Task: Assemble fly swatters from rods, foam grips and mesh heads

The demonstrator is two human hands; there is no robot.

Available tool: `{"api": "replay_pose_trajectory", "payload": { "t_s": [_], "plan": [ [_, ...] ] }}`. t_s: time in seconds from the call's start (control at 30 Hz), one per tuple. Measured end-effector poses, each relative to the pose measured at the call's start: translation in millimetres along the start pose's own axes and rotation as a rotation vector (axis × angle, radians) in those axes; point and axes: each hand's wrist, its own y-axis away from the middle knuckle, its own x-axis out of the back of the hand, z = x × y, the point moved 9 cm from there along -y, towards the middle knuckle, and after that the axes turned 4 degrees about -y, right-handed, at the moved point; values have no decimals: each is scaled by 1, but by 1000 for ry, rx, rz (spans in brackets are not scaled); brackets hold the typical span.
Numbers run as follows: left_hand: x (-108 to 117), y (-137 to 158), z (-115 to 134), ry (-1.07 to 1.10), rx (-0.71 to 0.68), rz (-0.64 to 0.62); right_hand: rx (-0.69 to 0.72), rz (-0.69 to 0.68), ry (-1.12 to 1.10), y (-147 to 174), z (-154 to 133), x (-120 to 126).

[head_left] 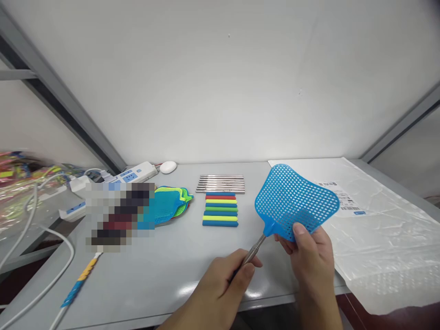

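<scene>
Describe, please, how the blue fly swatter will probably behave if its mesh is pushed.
The blue fly swatter is probably light, since its head is full of holes. The thin-looking mesh may bend slightly, while the straight, metallic-looking rod seems stiffer.

Room across left-front tabletop (147,275), coloured sticks (220,209) behind, blue swatter (292,197) blocking right

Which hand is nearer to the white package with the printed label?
Right. The right hand, holding the blue mesh head, is beside the left edge of the package; the left hand, holding the metal rod, is farther left.
</scene>
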Motion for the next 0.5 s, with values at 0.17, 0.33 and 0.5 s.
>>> {"api": "replay_pose_trajectory", "payload": {
  "t_s": [0.17, 0.33, 0.5],
  "plan": [
    [1, -1, 14, -246, -221, -37, -69, -6, 5, -1, -1, 17],
    [14, -6, 25, -629, -368, 59, -93, 67, -8, 4, -1, 26],
    [35, -12, 17, -765, -319, 226, -82, -152, 19, 6, 5, -15]
  ]
}}
